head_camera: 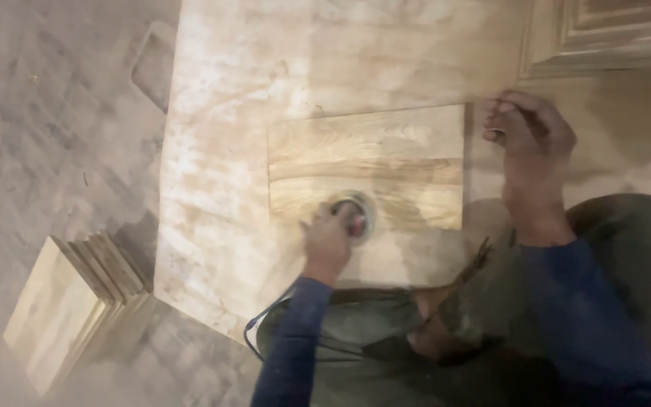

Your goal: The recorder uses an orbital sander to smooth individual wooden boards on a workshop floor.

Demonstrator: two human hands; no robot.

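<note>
A: Dusty grey floor all round, and a big pale plywood sheet lying on it as the work surface. What's out past the left hand?

B: Far off to its left, a stack of wooden boards leaning on the floor by the sheet's corner. A dark flat piece lies up beyond it, at the sheet's far edge.

A: And the left hand itself?

B: The left hand is wrapped around a round power sander, fingers closed over its body. The sander's disc sits on the near edge of a rectangular wooden board. A dark cord trails back from that hand along the blue sleeve.

A: So the board lies between both hands?

B: Yes, flat on the sheet. The right hand is at its far right corner, fingers curled and pressing there, not clearly gripping anything; it's blurred. Beyond that hand, a moulded wooden panel.
</note>
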